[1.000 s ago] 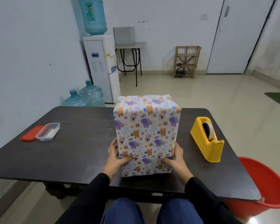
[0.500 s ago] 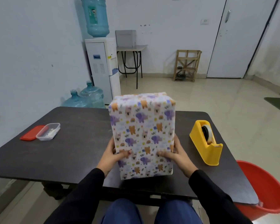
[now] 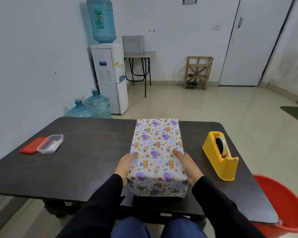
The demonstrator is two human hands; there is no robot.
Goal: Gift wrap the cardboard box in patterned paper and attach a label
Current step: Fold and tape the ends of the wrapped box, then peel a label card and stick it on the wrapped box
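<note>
— Both hands, left hand [image 3: 126, 166] and right hand [image 3: 187, 166], clasp the wrapped box [image 3: 157, 152] at its near sides, thumbs on top.
— It stood upright a second ago; now it lies flat on the tabletop [image 3: 86, 160], broad face up, seemingly ready for labelling.
— Obstacles?
— None near: tape dispenser [image 3: 219, 157] to the right, plastic container [image 3: 50, 144] far left.
</note>
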